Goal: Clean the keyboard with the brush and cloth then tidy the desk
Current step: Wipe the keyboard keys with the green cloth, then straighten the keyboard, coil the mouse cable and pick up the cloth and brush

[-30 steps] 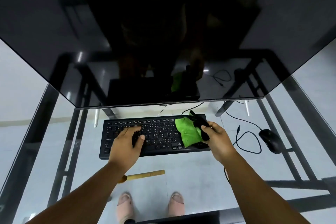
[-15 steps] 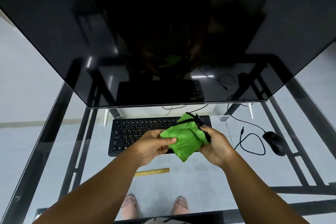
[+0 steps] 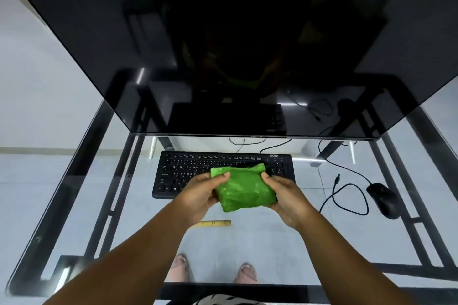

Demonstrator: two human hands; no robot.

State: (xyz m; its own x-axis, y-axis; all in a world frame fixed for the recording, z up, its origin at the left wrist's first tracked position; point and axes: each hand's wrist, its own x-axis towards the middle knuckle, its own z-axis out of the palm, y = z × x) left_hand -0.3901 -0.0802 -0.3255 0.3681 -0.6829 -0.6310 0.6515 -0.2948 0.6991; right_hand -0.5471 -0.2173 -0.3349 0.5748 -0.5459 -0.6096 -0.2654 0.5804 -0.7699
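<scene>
- Seen from a camera on the person's head, looking down at a glass-topped counter [image 3: 260, 250] with a black metal frame; the floor and the person's feet show through the glass.
- Both hands hold a bright green cloth [image 3: 244, 188] between them, above the near right part of the keyboard.
- The left hand [image 3: 202, 193] grips the cloth's left edge, thumb on top and fingers curled underneath.
- The right hand [image 3: 288, 195] grips the cloth's right edge the same way, thumb pressed on the upper corner.
- The cloth looks folded or bunched into a thick pad, and it hides part of the keys behind it.
- A black keyboard [image 3: 188, 171] lies flat on the counter, just below the lower edge of a large dark monitor [image 3: 223, 44] that fills the upper part of the view.
- A light wooden brush handle [image 3: 214, 223] lies on the counter nearer the person than the keyboard, partly hidden by the left forearm; its bristle end cannot be seen.
- A black mouse [image 3: 383, 200] sits on the counter well to the right of the keyboard.
- A black cable [image 3: 347, 195] loops loosely on the glass between the keyboard and the mouse, one plug end lying free.
</scene>
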